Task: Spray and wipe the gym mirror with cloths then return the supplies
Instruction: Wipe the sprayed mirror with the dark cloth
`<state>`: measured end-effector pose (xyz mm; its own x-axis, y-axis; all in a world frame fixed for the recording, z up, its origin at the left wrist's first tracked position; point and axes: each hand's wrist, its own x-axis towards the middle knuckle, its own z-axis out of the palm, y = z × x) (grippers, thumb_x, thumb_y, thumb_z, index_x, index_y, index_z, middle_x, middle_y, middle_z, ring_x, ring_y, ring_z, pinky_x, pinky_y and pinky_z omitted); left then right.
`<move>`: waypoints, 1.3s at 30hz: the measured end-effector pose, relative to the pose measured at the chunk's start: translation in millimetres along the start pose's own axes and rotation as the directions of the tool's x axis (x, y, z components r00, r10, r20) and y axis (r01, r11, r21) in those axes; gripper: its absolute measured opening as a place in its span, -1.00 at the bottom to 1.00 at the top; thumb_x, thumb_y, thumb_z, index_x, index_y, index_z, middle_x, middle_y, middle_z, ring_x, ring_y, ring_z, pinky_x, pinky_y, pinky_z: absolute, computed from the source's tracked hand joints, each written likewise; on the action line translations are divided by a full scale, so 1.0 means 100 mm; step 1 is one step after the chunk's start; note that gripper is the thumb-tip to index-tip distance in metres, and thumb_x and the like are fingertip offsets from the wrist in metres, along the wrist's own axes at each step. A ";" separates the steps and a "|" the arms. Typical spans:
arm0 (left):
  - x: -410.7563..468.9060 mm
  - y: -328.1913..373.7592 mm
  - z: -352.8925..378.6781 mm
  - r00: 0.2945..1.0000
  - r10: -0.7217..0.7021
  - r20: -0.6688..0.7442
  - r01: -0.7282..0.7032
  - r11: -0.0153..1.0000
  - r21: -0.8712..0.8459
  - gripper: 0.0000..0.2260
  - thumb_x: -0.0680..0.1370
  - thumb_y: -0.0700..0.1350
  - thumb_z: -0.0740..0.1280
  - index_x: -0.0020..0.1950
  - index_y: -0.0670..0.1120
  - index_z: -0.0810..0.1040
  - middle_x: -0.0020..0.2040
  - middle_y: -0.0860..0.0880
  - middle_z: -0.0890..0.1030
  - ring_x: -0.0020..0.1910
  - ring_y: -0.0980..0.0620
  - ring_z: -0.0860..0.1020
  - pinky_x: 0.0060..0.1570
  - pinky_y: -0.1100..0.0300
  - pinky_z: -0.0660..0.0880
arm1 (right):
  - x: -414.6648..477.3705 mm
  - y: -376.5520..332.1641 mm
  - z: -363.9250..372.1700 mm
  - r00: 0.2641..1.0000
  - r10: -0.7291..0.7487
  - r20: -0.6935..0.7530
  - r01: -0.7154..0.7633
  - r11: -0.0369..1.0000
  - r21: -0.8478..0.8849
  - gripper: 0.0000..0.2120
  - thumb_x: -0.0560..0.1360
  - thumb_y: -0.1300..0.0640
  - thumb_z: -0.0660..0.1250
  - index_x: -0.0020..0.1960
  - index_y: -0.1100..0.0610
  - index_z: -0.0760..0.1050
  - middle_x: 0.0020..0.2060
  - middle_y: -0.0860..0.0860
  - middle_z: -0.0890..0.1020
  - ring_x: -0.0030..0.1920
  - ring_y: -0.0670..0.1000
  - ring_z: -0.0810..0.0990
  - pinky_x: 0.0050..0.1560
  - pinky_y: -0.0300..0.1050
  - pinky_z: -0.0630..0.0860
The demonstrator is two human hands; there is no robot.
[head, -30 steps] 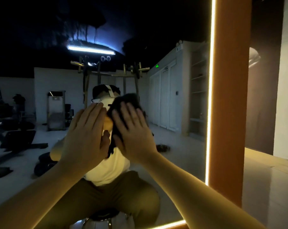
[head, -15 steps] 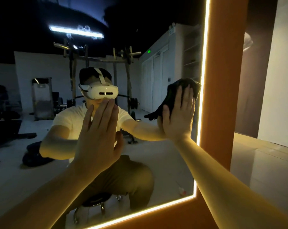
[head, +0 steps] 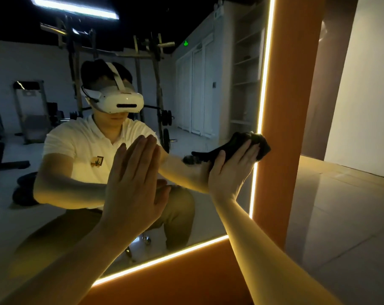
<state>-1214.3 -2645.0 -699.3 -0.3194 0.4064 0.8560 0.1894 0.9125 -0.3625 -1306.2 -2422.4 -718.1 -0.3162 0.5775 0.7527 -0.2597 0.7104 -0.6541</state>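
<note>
The left arm is reaching up from the lower left corner, and the left hand [head: 133, 183] is standing upright with its palm facing the mirror [head: 208, 95]. Its fingers are lying straight and close together, pointing up, gripping nothing; the palm seems to be resting on the glass, meeting its own reflection. Further right, the right arm is stretching up from the bottom edge, wrist bent back, and the right hand [head: 233, 170] is pressing a dark cloth [head: 235, 146] flat against the glass. Its fingers are lying nearly straight over the cloth, aiming up and to the right, with the thumb sticking up on the left side. The cloth is sitting low on the mirror's right side, its bunched end touching the glowing light strip [head: 263, 84]. Its long axis is running almost level, with a loose tail pointing left. Just right of the strip, the orange frame [head: 290, 106] is standing over a pale floor [head: 340, 216].
</note>
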 end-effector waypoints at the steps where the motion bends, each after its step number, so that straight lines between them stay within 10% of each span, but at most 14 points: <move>1: -0.04 0.01 -0.01 1.000 -0.005 0.006 0.005 1.000 0.004 -0.23 0.63 0.19 0.26 0.65 -0.28 0.15 0.67 -0.27 0.13 0.66 -0.24 0.10 0.56 -0.31 0.16 | -0.13 0.08 0.01 1.000 0.025 0.014 -0.025 1.000 0.002 -0.28 0.68 -0.16 -0.05 0.66 0.30 -0.01 0.64 0.30 0.04 0.64 0.27 0.01 0.63 0.19 -0.01; 11: -0.35 -0.16 -0.04 0.993 -0.023 0.115 0.007 0.991 0.137 -0.02 0.51 0.40 0.22 0.64 -0.33 0.15 0.68 -0.27 0.05 0.67 -0.27 0.07 0.57 -0.33 0.11 | -0.58 0.05 0.11 0.962 0.260 -0.078 -0.258 0.966 0.029 -0.29 0.70 -0.19 -0.13 0.65 0.29 0.09 0.61 0.31 0.17 0.61 0.32 0.14 0.58 0.33 0.13; 18: -0.39 -0.21 -0.07 0.997 -0.037 0.061 0.032 0.996 0.087 -0.06 0.55 0.35 0.27 0.64 -0.34 0.15 0.68 -0.28 0.08 0.67 -0.24 0.08 0.57 -0.30 0.15 | -0.54 -0.95 0.06 0.974 -0.219 0.050 0.213 0.971 0.113 -0.32 0.68 -0.11 0.07 0.69 0.17 -0.03 0.67 0.18 -0.02 0.67 0.16 -0.13 0.64 0.19 -0.12; 26: -0.69 -0.34 -0.11 0.984 -0.178 0.007 0.177 0.980 0.088 -0.07 0.56 0.34 0.29 0.61 -0.37 0.19 0.64 -0.34 0.16 0.65 -0.29 0.13 0.58 -0.30 0.15 | -0.93 -0.94 0.00 0.463 -0.859 0.220 0.831 0.507 0.230 -0.42 0.66 -0.02 0.21 0.63 0.09 0.21 0.64 0.13 0.17 0.67 0.13 -0.02 0.65 0.14 -0.08; 33: -0.70 -0.33 -0.12 0.981 -0.186 0.051 0.182 0.980 0.081 0.05 0.44 0.37 0.34 0.64 -0.34 0.12 0.67 -0.29 0.08 0.67 -0.25 0.06 0.59 -0.29 0.09 | -0.23 -0.02 -0.04 0.928 -0.372 0.010 0.371 0.928 0.035 -0.39 0.68 -0.05 0.03 0.64 0.25 0.12 0.63 0.26 0.14 0.63 0.28 0.09 0.56 0.36 0.12; 36: -0.73 -0.38 -0.13 0.985 -0.158 0.072 0.153 0.985 0.077 0.07 0.42 0.38 0.34 0.64 -0.34 0.11 0.68 -0.28 0.06 0.67 -0.24 0.05 0.61 -0.26 0.06 | -0.19 -0.17 0.01 0.996 -0.085 -0.030 0.087 0.994 0.068 -0.37 0.68 -0.03 0.00 0.65 0.28 0.10 0.62 0.28 0.14 0.63 0.29 0.09 0.54 0.39 0.14; 39: -0.76 -0.44 -0.17 0.990 -0.122 0.076 0.118 0.992 0.049 0.04 0.44 0.36 0.35 0.63 -0.35 0.14 0.68 -0.28 0.07 0.67 -0.24 0.06 0.60 -0.27 0.09 | -0.42 -0.65 0.03 0.985 -0.173 0.027 0.171 0.984 0.059 -0.35 0.68 -0.07 0.01 0.68 0.22 0.01 0.65 0.23 0.05 0.66 0.24 -0.02 0.62 0.30 -0.01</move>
<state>-1182.7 -2717.0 -742.2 -0.4100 0.2947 0.8632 0.1043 0.9553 -0.2766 -1278.9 -2494.0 -707.2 -0.2910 0.4351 0.8520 -0.3631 0.7737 -0.5191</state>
